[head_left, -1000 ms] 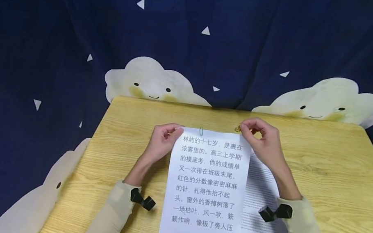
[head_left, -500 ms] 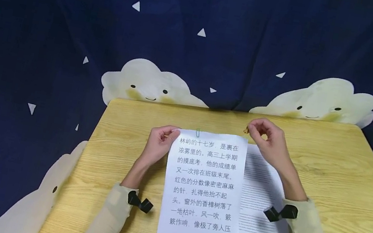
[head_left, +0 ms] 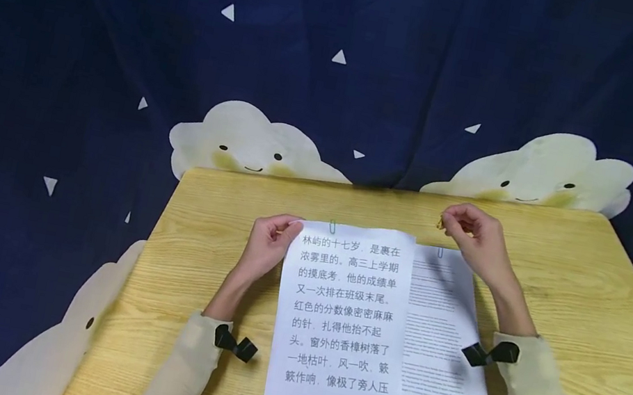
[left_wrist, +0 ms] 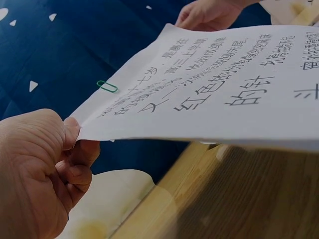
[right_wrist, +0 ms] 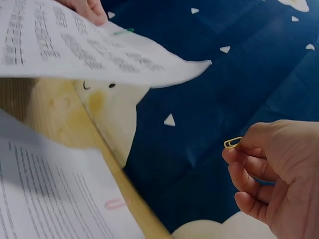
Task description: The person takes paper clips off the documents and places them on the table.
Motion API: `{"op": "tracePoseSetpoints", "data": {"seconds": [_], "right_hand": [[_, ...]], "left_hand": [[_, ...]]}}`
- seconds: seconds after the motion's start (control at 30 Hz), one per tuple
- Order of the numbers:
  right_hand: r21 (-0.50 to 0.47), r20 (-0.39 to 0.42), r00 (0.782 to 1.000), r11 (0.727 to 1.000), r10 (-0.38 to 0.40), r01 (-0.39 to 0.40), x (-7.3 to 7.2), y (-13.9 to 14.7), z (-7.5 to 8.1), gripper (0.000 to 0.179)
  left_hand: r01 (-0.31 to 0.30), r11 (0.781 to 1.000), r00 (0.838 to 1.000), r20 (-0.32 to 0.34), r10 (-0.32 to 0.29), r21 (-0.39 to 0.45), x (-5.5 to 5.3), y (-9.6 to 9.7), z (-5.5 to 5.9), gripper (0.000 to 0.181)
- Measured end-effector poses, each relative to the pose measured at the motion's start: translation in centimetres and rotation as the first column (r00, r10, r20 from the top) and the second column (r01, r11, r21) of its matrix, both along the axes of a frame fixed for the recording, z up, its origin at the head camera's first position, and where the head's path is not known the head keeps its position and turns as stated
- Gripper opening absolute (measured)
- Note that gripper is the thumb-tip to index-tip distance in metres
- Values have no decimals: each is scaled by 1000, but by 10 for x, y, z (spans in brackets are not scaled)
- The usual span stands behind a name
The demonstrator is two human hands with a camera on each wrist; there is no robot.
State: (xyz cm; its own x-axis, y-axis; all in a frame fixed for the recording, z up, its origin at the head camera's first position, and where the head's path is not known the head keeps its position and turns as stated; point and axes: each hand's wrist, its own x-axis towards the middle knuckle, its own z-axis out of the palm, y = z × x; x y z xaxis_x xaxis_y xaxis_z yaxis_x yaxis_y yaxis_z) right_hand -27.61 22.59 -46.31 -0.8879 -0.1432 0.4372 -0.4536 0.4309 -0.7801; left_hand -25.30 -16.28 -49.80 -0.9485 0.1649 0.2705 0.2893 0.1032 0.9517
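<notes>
My left hand (head_left: 268,245) pinches the upper left corner of a white paper sheet (head_left: 343,315) with large Chinese print. The sheet is raised off the table, and a green paper clip (left_wrist: 107,86) sits on its top edge. Between the thumb and forefinger of my right hand (head_left: 478,246) is a yellow paper clip (right_wrist: 232,143), held apart from the sheet's free upper right corner. A second sheet (head_left: 449,348), with small print, lies lower on the right, partly covered by the first. On its top edge is a pink paper clip (right_wrist: 117,203).
All this is over a light wooden table (head_left: 583,308). Behind its far edge hangs a dark blue curtain (head_left: 289,65) with white triangles and smiling clouds. Black camera mounts (head_left: 489,353) are strapped on both sleeves.
My right hand has moved right with the yellow paper clip, away from the sheet's upper right corner. More of the second sheet and its clip now shows. The left hand keeps its hold.
</notes>
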Motion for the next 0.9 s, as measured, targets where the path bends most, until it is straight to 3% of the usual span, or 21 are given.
{"op": "tracePoseSetpoints", "data": {"seconds": [0.2,0.4,0.7,0.9], "right_hand": [[-5,16,1000,1000,-11,11,8,1,15,11],[15,30,999,999,-30,30,7,10,12,11],[41,71,993,995,-95,92,-1,26,2,12],[83,112,983,987,-146,137,-17,49,-24,16]], "left_hand": [[2,1000,1000,-7,-2,8,0,0,0,20],[1,1000,1000,-8,-1,0,0,1,-1,20],[-19,1000,1000,-14,19,-7,-1,2,-1,18],[-11,1000,1000,-7,11,1,-1,2,1,19]]}}
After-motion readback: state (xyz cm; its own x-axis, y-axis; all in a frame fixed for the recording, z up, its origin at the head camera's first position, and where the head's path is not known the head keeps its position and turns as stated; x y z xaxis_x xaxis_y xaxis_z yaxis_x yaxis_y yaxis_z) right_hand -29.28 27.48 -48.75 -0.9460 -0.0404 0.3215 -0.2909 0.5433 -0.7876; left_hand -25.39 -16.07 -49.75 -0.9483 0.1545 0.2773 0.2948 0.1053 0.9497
